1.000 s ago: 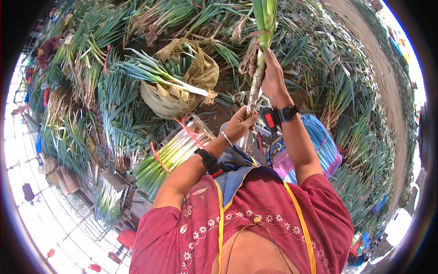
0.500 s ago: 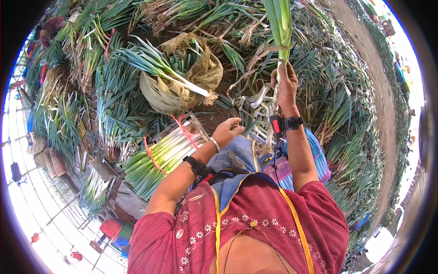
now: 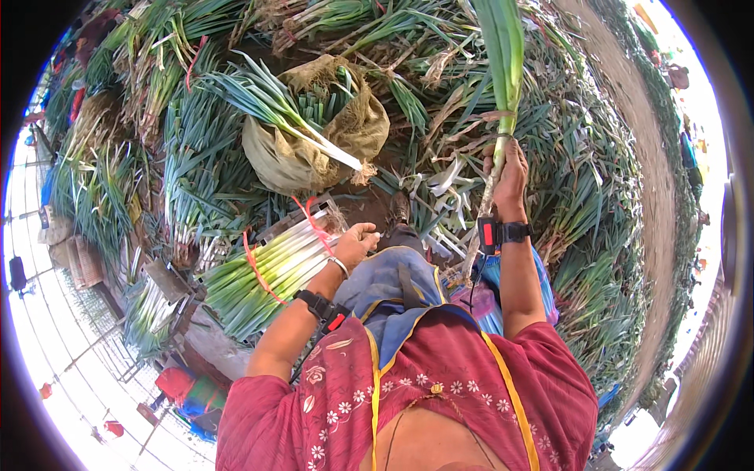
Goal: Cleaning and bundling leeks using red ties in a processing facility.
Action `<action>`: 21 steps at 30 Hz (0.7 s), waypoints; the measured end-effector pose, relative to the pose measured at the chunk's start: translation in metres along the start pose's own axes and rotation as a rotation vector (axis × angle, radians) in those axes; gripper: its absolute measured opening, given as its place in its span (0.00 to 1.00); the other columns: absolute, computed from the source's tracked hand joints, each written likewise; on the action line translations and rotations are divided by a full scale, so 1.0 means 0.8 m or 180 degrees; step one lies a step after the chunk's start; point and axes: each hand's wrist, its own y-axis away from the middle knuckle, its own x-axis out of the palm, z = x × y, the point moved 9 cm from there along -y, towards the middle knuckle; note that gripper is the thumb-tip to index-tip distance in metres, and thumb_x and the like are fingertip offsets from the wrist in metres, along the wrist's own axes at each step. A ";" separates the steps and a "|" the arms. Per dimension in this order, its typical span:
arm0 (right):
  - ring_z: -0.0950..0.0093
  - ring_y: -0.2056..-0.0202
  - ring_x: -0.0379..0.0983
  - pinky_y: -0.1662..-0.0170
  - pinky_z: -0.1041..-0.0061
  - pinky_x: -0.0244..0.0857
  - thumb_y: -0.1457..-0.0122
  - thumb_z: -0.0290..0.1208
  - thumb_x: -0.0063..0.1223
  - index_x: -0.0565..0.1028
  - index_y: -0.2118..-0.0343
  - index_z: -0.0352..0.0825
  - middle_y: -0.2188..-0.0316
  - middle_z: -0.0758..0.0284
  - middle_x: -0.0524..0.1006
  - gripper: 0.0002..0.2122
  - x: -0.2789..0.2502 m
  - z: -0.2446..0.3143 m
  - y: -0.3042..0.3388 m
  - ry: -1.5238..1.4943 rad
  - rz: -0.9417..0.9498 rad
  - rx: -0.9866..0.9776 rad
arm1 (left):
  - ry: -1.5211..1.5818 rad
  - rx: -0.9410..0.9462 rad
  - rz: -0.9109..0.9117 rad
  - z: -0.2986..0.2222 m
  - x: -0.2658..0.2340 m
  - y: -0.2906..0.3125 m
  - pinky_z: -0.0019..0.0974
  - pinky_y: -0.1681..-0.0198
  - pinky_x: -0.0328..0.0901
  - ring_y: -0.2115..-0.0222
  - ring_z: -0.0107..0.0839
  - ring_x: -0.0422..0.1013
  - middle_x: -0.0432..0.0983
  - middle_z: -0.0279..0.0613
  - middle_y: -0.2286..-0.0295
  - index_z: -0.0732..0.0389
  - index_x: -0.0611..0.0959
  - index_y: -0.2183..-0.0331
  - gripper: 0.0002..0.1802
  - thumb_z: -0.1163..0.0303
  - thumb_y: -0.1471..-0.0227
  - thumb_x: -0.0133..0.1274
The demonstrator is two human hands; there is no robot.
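Observation:
My right hand is closed round the pale stalk of a large leek. Its broad green leaves point away from me, and the root end hangs down past my wrist. My left hand hovers over the near end of a tied leek bundle, with loosely curled fingers slightly apart and nothing visible in them. Red ties go round that bundle, which lies on a rack or frame to the left. Beyond it stands a tan cloth sack, rolled open, with cut greens inside and a loose leek resting across its top.
Heaps of leeks spread over the ground on the left, and more leaves pile up on the right. A dirt path curves along the far right. A blue and pink bag sits by my right forearm.
My right hand has moved to the right and slightly nearer with the leek. My left hand has drawn back toward the left and nearer, over the tied bundle's end.

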 end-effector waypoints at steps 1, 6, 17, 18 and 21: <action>0.80 0.82 0.67 0.79 0.81 0.62 0.33 0.43 0.39 0.71 0.67 0.35 0.78 0.67 0.74 0.15 -0.004 0.000 -0.002 -0.0041 -0.0083 0.0039 | 0.0007 0.0009 0.0000 0.001 0.002 0.000 0.30 0.60 0.69 0.65 0.27 0.72 0.76 0.41 0.65 0.69 0.72 0.52 0.21 0.72 0.45 0.55; 0.79 0.81 0.68 0.78 0.79 0.65 0.33 0.44 0.38 0.71 0.65 0.34 0.77 0.65 0.75 0.16 -0.022 0.008 -0.015 -0.0099 -0.0235 -0.0078 | 0.0035 -0.0103 -0.0003 0.013 0.013 -0.001 0.30 0.61 0.69 0.66 0.27 0.73 0.77 0.42 0.65 0.68 0.72 0.52 0.20 0.71 0.46 0.55; 0.77 0.81 0.67 0.78 0.78 0.63 0.34 0.39 0.40 0.71 0.62 0.34 0.76 0.64 0.76 0.13 -0.048 0.001 -0.045 -0.0363 -0.0842 -0.0048 | 0.0215 -0.0165 -0.0194 0.028 -0.011 -0.018 0.30 0.62 0.70 0.65 0.28 0.73 0.76 0.44 0.65 0.70 0.73 0.53 0.19 0.71 0.45 0.54; 0.77 0.81 0.67 0.78 0.78 0.63 0.34 0.39 0.40 0.71 0.62 0.34 0.76 0.64 0.76 0.13 -0.047 0.000 -0.049 -0.0353 -0.0832 -0.0025 | 0.0229 -0.0182 -0.0209 0.029 -0.012 -0.018 0.30 0.62 0.70 0.65 0.28 0.73 0.76 0.44 0.65 0.70 0.73 0.53 0.19 0.71 0.45 0.54; 0.78 0.80 0.68 0.78 0.80 0.64 0.35 0.35 0.42 0.71 0.61 0.35 0.76 0.65 0.75 0.09 -0.036 0.002 -0.068 -0.0211 -0.0735 -0.0070 | 0.0224 -0.0193 -0.0380 0.033 -0.024 -0.018 0.30 0.62 0.70 0.66 0.28 0.73 0.76 0.44 0.65 0.70 0.73 0.54 0.19 0.71 0.45 0.54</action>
